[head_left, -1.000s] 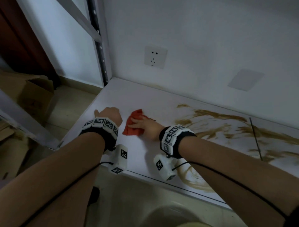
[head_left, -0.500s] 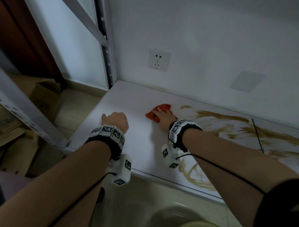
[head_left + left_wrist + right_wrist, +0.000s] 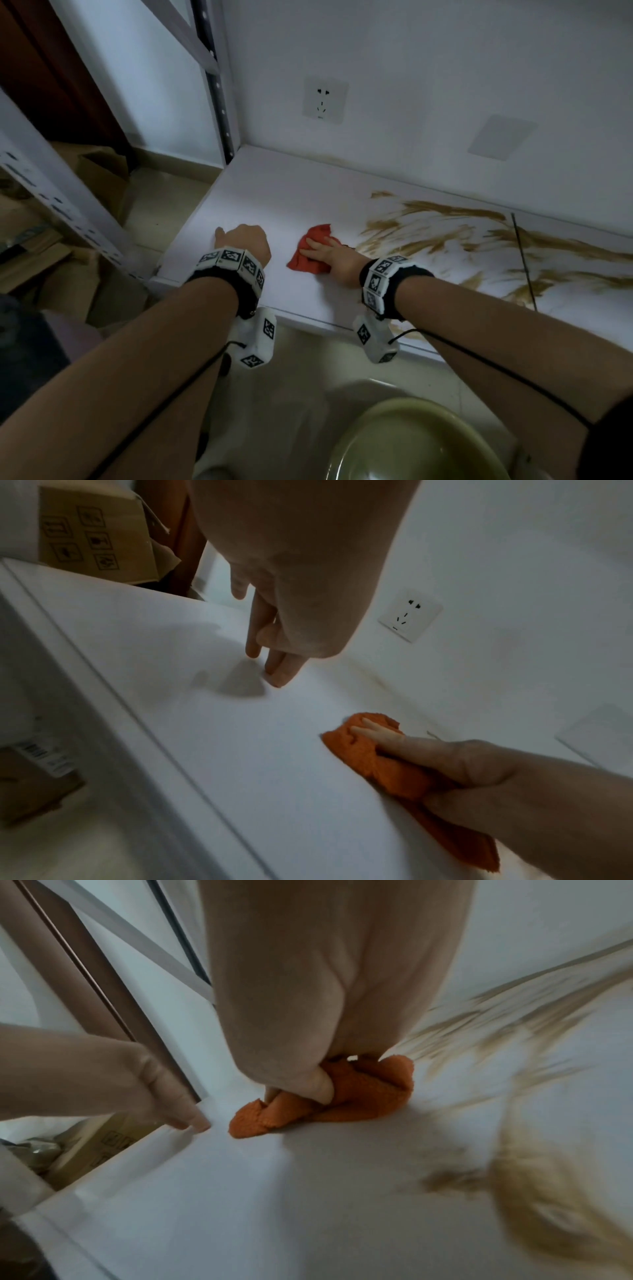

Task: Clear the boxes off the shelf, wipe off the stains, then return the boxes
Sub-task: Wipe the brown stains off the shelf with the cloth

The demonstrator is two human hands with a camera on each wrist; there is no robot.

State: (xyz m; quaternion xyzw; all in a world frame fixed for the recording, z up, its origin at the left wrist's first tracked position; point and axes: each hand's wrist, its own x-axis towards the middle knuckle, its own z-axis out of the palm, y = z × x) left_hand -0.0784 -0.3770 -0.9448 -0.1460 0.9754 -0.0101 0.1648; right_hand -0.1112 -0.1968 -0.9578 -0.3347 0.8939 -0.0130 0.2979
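Observation:
A white shelf board (image 3: 274,198) carries brown smeared stains (image 3: 445,226) over its middle and right. My right hand (image 3: 325,251) presses a bunched orange-red cloth (image 3: 301,262) onto the board at the stains' left end. Its fingers lie straight on top of the cloth (image 3: 359,753). In the right wrist view its thumb tucks into a fold of the cloth (image 3: 363,1096), with the stains (image 3: 534,1177) just right of it. My left hand (image 3: 245,238) holds nothing, its fingertips (image 3: 274,674) pressing on the bare board near the left end. Cardboard boxes (image 3: 99,171) stand on the floor to the left.
A wall socket (image 3: 323,99) sits above the back of the shelf. Grey slotted uprights stand at the back left corner (image 3: 215,85) and front left (image 3: 51,192). A green basin (image 3: 411,442) lies below the shelf's front edge. A dark seam (image 3: 524,260) crosses the board at right.
My right hand swept the cloth away toward the back and the stains, then drew it back toward the front left. The left hand stayed planted on the board.

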